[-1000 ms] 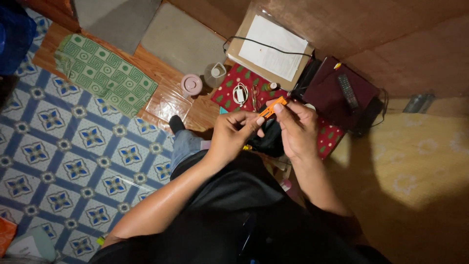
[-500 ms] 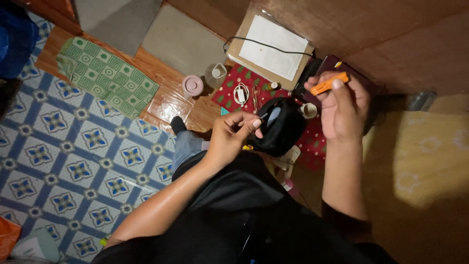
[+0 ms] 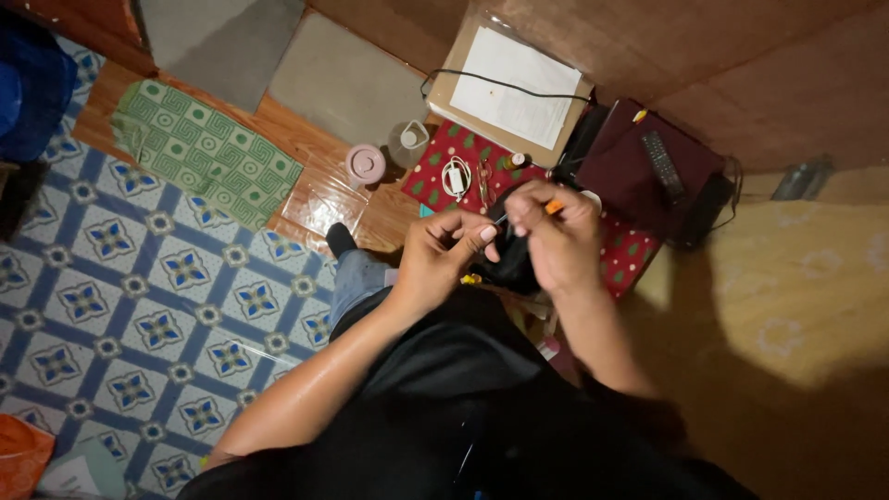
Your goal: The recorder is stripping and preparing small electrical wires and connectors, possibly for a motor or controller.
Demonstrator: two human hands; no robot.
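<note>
Since half a second ago, the right hand (image 3: 554, 243) has been brought back from over the maroon case to meet the left hand (image 3: 444, 257) above the lap. An orange-handled tool (image 3: 553, 207) is pinched between the right thumb and fingers, its thin dark tip directed at the left fingertips. The left thumb and fingers are pressed together on something too small to be made out. A black object (image 3: 511, 264) is seen just beneath and between both hands, partly hidden by them. Under it, a red patterned cloth (image 3: 444, 153) is spread, with a coiled white cable (image 3: 456, 176) lying on it. Just beside the cloth, a pink round lid (image 3: 365, 164) is placed. Further off, a maroon case (image 3: 639, 162) carries a remote control (image 3: 664, 164), and a white sheet (image 3: 514, 83) is laid on brown cardboard.
</note>
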